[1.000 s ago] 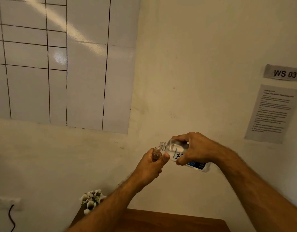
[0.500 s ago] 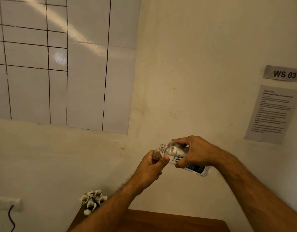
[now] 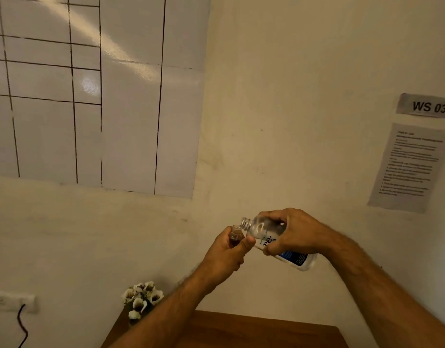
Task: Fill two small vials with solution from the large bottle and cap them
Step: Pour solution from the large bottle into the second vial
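- Hands raised in open air well above the brown wooden tabletop [image 3: 266,330]; only its far edge shows, at 6 o'clock.
- Cream wall behind: glossy white gridded sheet [image 3: 131,96] at 10 o'clock, grey "WS 03" label [image 3: 427,106] at 3; white artificial flowers [image 3: 141,297] by table's far-left corner.
- L hand [image 3: 225,254] curled round small clear glass vial [image 3: 236,234], upright, mouth uncapped.
- R hand [image 3: 295,234] grips large clear plastic bottle w/ blue label [image 3: 264,232], tilted, neck at 9 o'clock just beside vial mouth.

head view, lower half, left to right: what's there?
Cable → flowers → left hand gripping vial → bottle tilted in right hand → instruction sheet.
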